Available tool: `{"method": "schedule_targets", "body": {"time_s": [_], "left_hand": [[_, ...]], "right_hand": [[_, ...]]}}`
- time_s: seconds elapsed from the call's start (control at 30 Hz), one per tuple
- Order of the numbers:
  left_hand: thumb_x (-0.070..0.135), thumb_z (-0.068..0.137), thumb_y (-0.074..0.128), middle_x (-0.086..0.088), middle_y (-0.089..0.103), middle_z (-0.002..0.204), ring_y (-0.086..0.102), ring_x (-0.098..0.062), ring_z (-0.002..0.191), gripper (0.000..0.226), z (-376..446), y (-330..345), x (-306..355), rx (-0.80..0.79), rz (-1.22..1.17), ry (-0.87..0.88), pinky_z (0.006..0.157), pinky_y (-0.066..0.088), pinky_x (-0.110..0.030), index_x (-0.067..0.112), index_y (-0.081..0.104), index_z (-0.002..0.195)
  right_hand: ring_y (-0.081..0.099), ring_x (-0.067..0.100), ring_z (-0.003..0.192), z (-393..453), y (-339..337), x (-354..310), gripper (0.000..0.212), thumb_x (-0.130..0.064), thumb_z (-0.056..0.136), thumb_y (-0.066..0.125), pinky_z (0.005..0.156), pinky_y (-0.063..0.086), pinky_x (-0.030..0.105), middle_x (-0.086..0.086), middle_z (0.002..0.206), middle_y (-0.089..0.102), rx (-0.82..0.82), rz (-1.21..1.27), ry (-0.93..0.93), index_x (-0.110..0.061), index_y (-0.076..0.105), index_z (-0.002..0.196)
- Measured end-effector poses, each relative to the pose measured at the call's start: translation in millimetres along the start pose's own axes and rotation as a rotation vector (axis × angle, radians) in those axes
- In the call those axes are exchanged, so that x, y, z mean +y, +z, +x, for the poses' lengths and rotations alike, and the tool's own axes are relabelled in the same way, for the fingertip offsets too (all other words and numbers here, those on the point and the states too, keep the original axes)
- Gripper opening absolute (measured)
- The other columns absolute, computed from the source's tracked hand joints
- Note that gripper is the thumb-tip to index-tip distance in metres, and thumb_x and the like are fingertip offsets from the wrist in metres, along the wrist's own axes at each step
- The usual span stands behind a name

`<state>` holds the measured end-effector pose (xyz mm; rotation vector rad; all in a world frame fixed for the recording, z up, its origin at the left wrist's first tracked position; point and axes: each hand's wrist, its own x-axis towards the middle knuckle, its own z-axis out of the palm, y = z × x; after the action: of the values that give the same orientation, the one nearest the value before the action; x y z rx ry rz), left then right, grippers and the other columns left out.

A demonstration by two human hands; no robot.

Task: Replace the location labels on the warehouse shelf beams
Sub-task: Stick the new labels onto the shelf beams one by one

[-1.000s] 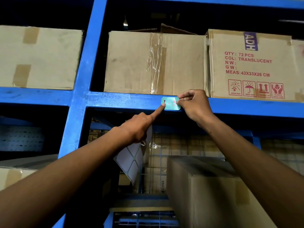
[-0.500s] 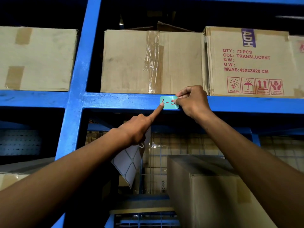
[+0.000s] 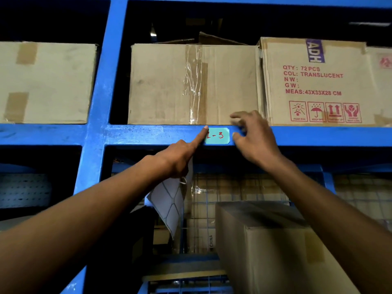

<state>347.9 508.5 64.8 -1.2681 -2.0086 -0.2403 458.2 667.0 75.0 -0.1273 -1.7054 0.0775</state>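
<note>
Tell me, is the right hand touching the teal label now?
Apart. The head view shows blue beam between the right hand and the teal label.
</note>
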Motion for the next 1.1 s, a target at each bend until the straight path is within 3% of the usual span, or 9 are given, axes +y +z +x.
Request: {"method": "schedule_targets", "body": {"time_s": [0.1,0.2,0.37,0.5,0.63,0.8,0.9,1.03,1.1], "left_hand": [[-0.005,0.076,0.067,-0.007,0.039,0.078,0.053,-0.032,0.079,0.123,2.8,-2.6,1.2,-0.019,-0.008,-0.013,0.078,0.045,-0.041,0.040,-0.031,0.136],[-0.006,0.077,0.064,-0.005,0.038,0.070,0.050,-0.028,0.073,0.121,-1.0,3.8,4.5,-0.013,-0.035,-0.013,0.076,0.044,-0.040,0.038,-0.032,0.136],[-0.011,0.077,0.058,-0.007,0.044,0.070,0.050,-0.026,0.067,0.120,-13.5,22.9,5.9,0.028,-0.057,-0.020,0.072,0.046,-0.041,0.040,-0.034,0.134],[-0.011,0.078,0.057,-0.013,0.050,0.076,0.048,-0.021,0.060,0.119,-17.3,31.0,9.4,0.043,-0.084,-0.026,0.071,0.048,-0.041,0.037,-0.036,0.134],[-0.011,0.077,0.059,-0.017,0.053,0.088,0.053,-0.025,0.069,0.120,-22.3,35.1,15.6,0.061,-0.076,-0.044,0.073,0.050,-0.042,0.037,-0.034,0.136],[-0.008,0.073,0.065,-0.029,0.061,0.095,0.061,-0.037,0.087,0.110,-43.3,50.7,15.7,0.123,-0.425,0.015,0.089,0.049,-0.045,0.032,-0.007,0.147],[-0.001,0.074,0.071,-0.013,0.048,0.138,0.046,-0.029,0.124,0.106,-56.0,68.9,17.7,0.265,-0.751,-0.069,0.100,0.036,-0.032,0.036,0.005,0.148],[0.004,0.074,0.075,0.014,0.028,0.146,0.030,-0.014,0.137,0.104,-68.0,84.0,22.9,0.405,-1.031,-0.122,0.111,0.032,-0.039,0.044,0.011,0.145],[0.005,0.073,0.076,0.015,0.030,0.146,0.033,-0.003,0.134,0.103,-74.0,82.7,25.3,0.448,-1.082,-0.109,0.108,0.036,-0.024,0.044,0.013,0.145]], "right_hand": [[0.024,0.028,0.133,-8.4,11.6,2.6,0.061,-0.009,0.084,0.049,0.105,0.026,0.045,0.011,0.148,0.028,-0.143,-0.364,-0.234,-0.029,0.033,0.140],[0.007,0.030,0.141,-18.1,16.1,15.0,0.067,-0.013,0.087,0.047,0.110,0.014,0.048,0.013,0.157,0.005,-0.119,-0.536,-0.203,-0.030,0.018,0.145],[-0.002,0.033,0.144,-36.1,20.6,14.3,0.072,-0.015,0.088,0.048,0.114,0.009,0.049,0.017,0.157,-0.008,-0.109,-0.608,-0.158,-0.023,0.007,0.147],[-0.003,0.036,0.144,-53.7,20.9,16.8,0.072,-0.014,0.091,0.042,0.115,0.008,0.051,0.021,0.156,-0.010,-0.119,-0.764,-0.281,-0.017,-0.003,0.146],[0.001,0.036,0.144,-67.8,8.4,26.1,0.058,-0.014,0.092,0.027,0.115,0.007,0.052,0.022,0.156,-0.008,-0.228,-0.866,-0.359,-0.012,0.006,0.146],[0.017,0.028,0.141,-98.5,-11.9,36.8,0.059,-0.016,0.083,0.051,0.112,0.014,0.043,0.015,0.154,0.021,-0.306,-0.614,-0.189,-0.018,0.034,0.140],[0.042,0.024,0.121,-116.9,-17.7,28.5,0.039,-0.023,0.083,0.042,0.099,0.021,0.031,0.007,0.129,0.054,-0.288,-0.275,-0.071,-0.019,0.060,0.118],[0.051,0.023,0.108,-142.4,-15.2,16.6,0.033,-0.017,0.088,0.051,0.098,0.038,0.045,0.007,0.114,0.059,-0.377,0.028,0.034,-0.015,0.060,0.120],[0.050,0.022,0.110,-152.5,-14.3,8.8,0.040,-0.018,0.088,0.052,0.097,0.042,0.047,0.007,0.116,0.056,-0.399,0.079,0.068,-0.013,0.053,0.128]]}}
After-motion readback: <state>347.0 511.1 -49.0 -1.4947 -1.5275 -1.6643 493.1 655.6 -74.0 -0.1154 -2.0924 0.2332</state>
